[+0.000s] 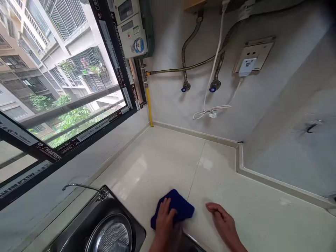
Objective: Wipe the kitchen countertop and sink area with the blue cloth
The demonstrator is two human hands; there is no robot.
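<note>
A folded dark blue cloth [181,206] lies on the pale glossy counter, low in the head view. My left hand [165,220] presses down on the cloth's left part, gripping it between fingers and thumb. To the right of the cloth and apart from it, my right hand [223,224] hovers close over the counter. Its fingers are loosely bent, with a gap at the thumb, and nothing shows in them. Below my left hand a dark edge, perhaps a counter cutout, is partly cut off by the frame.
At lower left is a metal sink [136,229] with a round strainer pan [115,234] in it and a curved tap [81,186]. A window [65,70] runs along the left. Pipes, a yellow gas hose [149,105], a meter [131,31] and a socket [253,54] line the back wall.
</note>
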